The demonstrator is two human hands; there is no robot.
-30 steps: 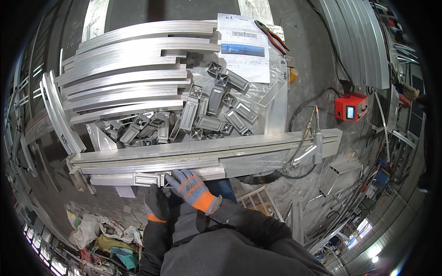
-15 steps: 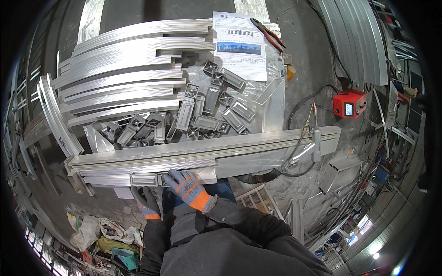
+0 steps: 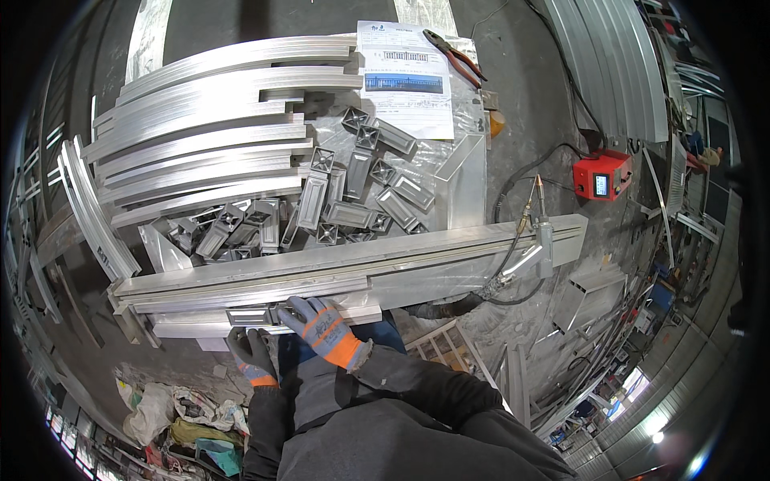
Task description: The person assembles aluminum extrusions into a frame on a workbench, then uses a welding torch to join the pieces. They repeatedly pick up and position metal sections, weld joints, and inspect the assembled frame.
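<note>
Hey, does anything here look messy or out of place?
The short, rectangular grey metal pieces look untidy: they lie jumbled at mixed angles, while the long silver metal bars beside them lie roughly parallel.

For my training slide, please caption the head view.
Gloved left hand and right hand at a metal fitting, with more fittings and long bars beyond.

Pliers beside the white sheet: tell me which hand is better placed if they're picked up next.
Probably the right hand: it is nearer the pliers, which lie ahead and to its right. The left hand would have farther to reach, past the right.
</note>
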